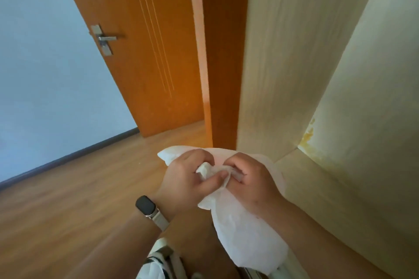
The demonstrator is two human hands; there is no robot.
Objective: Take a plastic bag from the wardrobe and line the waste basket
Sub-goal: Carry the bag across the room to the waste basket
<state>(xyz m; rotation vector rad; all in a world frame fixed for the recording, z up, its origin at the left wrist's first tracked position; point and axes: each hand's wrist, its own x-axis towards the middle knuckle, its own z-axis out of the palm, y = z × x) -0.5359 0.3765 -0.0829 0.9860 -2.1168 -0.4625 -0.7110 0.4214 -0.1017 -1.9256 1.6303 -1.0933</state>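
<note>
A thin white plastic bag [244,235] hangs crumpled between my two hands at the lower middle of the head view. My left hand [186,179], with a dark watch on its wrist, pinches a bunched edge of the bag. My right hand [254,179] grips the same edge right beside it, fingers curled into the plastic. The cream wardrobe [317,75] stands close on the right, its side panel facing me. No waste basket shows in the view.
An orange wooden door [145,56] with a metal handle [105,38] stands ahead on the left, next to a pale wall [40,75]. Wooden floor [79,199] spreads to the left. A striped white garment [156,263] shows at the bottom edge.
</note>
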